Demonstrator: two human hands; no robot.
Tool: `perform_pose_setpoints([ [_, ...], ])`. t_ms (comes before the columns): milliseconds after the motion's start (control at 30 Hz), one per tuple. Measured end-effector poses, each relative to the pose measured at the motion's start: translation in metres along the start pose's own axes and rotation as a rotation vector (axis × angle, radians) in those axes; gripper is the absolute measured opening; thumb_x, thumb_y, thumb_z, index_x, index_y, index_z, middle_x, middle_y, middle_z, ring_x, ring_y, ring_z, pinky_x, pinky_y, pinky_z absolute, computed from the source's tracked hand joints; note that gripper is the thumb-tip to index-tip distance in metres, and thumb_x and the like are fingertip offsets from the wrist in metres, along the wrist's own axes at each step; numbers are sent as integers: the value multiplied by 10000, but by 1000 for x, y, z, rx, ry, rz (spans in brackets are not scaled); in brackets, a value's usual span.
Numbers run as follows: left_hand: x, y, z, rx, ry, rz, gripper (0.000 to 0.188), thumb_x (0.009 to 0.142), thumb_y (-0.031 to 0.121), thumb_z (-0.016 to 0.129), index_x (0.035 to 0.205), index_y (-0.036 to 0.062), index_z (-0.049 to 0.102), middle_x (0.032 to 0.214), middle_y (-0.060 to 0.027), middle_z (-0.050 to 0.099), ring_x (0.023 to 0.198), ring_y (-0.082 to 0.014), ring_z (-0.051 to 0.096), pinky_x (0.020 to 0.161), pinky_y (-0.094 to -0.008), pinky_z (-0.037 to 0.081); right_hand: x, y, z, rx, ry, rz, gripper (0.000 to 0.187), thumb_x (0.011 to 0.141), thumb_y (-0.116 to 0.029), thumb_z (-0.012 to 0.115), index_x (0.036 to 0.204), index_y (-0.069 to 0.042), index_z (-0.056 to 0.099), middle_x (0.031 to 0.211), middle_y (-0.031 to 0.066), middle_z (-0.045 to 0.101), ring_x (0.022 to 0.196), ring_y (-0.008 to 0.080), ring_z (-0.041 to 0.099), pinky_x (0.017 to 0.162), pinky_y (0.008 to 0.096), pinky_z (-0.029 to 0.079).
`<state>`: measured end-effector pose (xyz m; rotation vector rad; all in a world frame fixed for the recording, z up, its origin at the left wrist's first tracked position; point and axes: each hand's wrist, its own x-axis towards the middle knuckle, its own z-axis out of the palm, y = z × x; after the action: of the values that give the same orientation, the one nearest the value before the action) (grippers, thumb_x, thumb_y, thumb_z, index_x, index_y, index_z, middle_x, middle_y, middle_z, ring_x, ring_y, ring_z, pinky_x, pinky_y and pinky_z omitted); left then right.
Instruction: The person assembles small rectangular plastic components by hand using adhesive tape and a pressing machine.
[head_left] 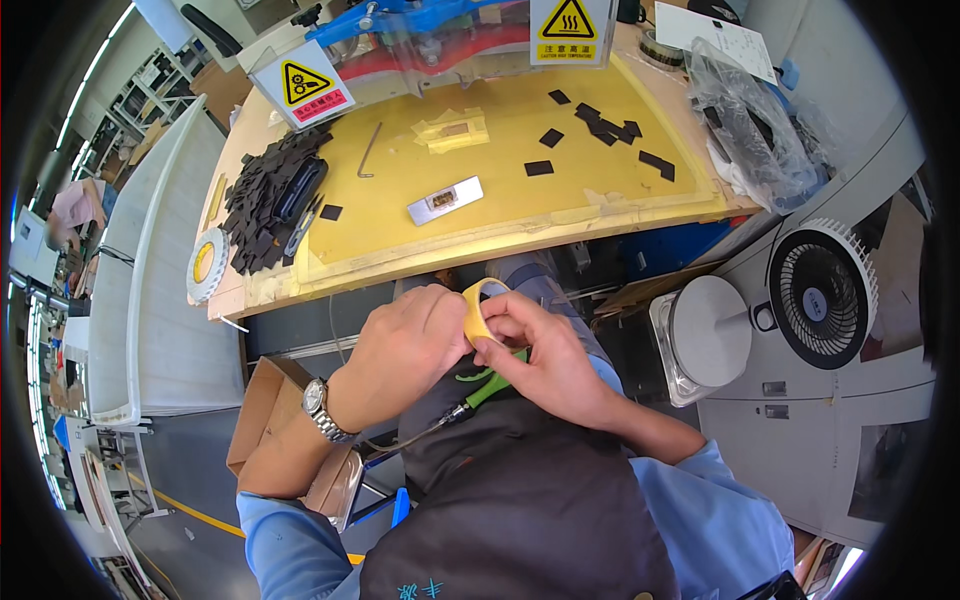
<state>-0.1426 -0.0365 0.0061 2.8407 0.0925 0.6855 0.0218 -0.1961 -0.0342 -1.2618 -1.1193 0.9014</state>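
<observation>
Over my lap, both hands hold a roll of yellow tape (474,318) in front of the bench edge. My left hand (418,328) is closed with its fingers curled against the roll's left side; the fingertips are partly hidden. The fingers of my right hand (548,358) pinch the roll from the right, some reaching inside the ring. Just below them, a green-handled tool (488,390) with a metal end and a hose lies on my lap. On the bench ahead rests a small silver metal block (445,200) with a brownish window in it.
A yellow-covered bench (400,240) carries a heap of black rectangles (262,190), scattered black pieces (605,128), a hex key (369,150) and a white tape roll (207,265). A clear guard (440,75) with warning signs stands behind. A fan (822,298) sits right; a cardboard box (262,405), lower left.
</observation>
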Motion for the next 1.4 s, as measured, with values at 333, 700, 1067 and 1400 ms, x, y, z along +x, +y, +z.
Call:
perform_pose_setpoints([
  [333,-3,-4,-6,-134,48,-5,299,848,-60,830,1046,33,626,985,-132,738,867,-359,746,741,-437,605,-10,12,-5,-18,92,-135,209,1048,5,795,1219,-15,676,1174,115,759,1082,180,777,928,340,625],
  [700,1,11,-15,-144,-133,334,274,919,81,804,1130,-15,659,1131,-174,692,1027,-350,748,879,-428,647,-8,14,-46,262,-308,229,263,1180,-240,703,1276,4,731,1132,60,783,1050,161,733,952,316,566],
  [1067,-26,13,8,-261,217,-180,278,908,-58,836,1160,12,741,1142,-168,801,1018,-350,797,898,-410,630,-10,12,-38,506,-299,195,171,1176,-127,698,1263,-24,593,1110,73,789,1010,121,769,925,295,614],
  [1400,-27,43,32,-383,408,-413,283,887,-50,874,1146,0,769,1255,-173,779,1146,-318,765,1017,-396,591,-16,8,-15,95,-113,74,177,1131,-11,724,1253,-7,596,1191,84,761,1133,146,780,997,313,616],
])
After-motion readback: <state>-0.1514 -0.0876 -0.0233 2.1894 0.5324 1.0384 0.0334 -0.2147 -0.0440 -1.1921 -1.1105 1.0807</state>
